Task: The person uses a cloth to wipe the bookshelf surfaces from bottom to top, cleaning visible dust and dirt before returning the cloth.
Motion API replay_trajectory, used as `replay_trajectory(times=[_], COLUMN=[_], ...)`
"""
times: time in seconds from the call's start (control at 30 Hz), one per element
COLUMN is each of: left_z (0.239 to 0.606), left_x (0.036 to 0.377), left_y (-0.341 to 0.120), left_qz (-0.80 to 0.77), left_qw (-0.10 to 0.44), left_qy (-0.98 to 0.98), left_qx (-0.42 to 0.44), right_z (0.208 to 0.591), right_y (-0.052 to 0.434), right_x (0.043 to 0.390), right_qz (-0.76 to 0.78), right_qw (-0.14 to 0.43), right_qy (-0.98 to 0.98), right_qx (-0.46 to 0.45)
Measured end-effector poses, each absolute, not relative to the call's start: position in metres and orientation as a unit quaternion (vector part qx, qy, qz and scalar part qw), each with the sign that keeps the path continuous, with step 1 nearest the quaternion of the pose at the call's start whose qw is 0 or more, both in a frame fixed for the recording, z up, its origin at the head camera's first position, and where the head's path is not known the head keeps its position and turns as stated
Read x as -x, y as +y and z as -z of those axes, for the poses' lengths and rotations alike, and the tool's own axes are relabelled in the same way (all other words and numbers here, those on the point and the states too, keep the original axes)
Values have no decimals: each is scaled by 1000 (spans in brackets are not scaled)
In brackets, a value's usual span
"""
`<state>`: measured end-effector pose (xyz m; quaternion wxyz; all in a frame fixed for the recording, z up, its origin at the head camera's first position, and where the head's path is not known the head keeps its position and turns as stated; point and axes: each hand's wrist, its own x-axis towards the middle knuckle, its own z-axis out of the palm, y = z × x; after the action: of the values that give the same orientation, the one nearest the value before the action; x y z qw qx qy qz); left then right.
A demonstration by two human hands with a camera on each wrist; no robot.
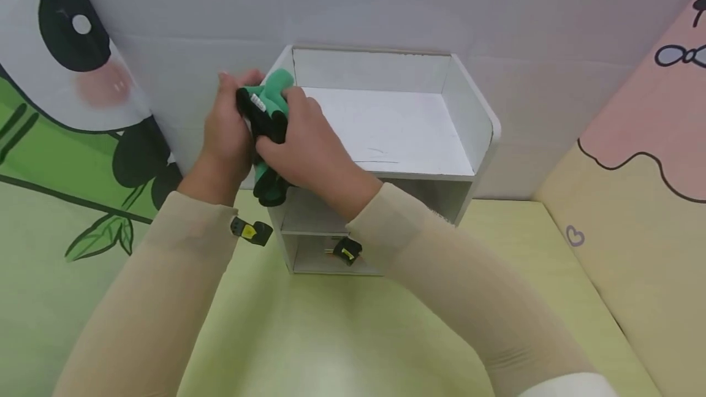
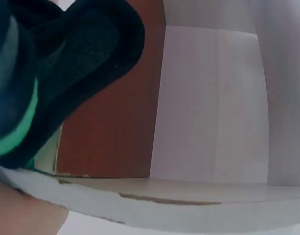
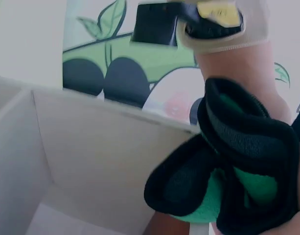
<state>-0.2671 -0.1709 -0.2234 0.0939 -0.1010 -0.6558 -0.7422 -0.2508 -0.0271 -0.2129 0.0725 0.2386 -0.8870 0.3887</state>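
Both hands hold a soft green-and-black plush thing (image 1: 268,116) with a small white tag, over the left side of a white shelf unit (image 1: 386,130). My left hand (image 1: 223,130) grips it from the left, its fingers partly hidden behind. From the right, my right hand (image 1: 309,146) pinches it between thumb and fingers. Dark padded flaps of the plush thing (image 3: 181,176) with green between them fill the right wrist view's lower right. In the left wrist view, a dark flap of the plush thing (image 2: 86,54) hangs beside the unit's raised edge.
Below its walled top, the unit has open compartments, with a shelf board (image 1: 314,225) between them. It stands on a yellow-green floor (image 1: 320,329) against a pale wall (image 1: 375,5). Painted cartoon walls flank it. Each sleeve carries a small black-and-yellow strap piece (image 1: 250,231).
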Motion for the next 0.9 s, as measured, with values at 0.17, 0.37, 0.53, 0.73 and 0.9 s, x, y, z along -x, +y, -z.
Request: replay_trajectory(times=[0.17,0.37,0.53,0.73,0.9], left_z=[222,223,221,224,224], left_x=[269,270,271,267,264], left_y=[-171,-170,-165,-165,-161], left_qz=[758,778,791,761,724], left_qw=[70,57,79,63,41], left_qy=[-640,-620,-601,-638,-684], left_qx=[105,84,83,99,78], right_z=[205,191,173,157,151], right_y=[-30,-33,-34,-35,-25], right_x=[255,260,263,282,303], right_qz=[-343,-301,-262,-222,-274], right_qw=[68,37,10,-15,-18], right_qy=[-910,-926,-942,-956,-948], right_qx=[-224,-226,-211,-189,-162])
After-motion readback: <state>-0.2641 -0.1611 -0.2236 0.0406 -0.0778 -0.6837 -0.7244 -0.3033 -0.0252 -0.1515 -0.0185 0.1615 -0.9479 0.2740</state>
